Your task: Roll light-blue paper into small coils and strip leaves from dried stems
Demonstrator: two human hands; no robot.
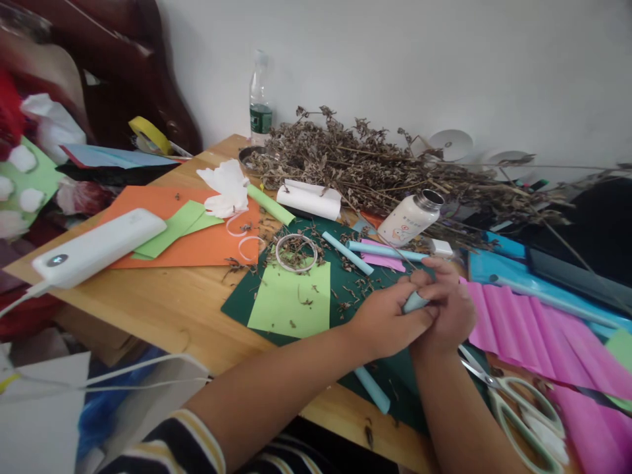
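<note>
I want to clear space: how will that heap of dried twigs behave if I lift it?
Probably brittle: the twigs have shed crumbs over the green mat. Likely light for their bulk, being thin stems and shrivelled leaves. They look tangled, so they may lift as a clump and drag on the white bottle beside them.

— Where does the camera sit?
— On the person's head, looking forward and down across the wooden table (162, 309).
— How close?
— Near. The left hand (382, 322) and right hand (447, 309) sit low, right of centre, with the forearms entering from the bottom edge.
— And beyond?
— The far wall (395, 59) fills the top of this single view.
</note>
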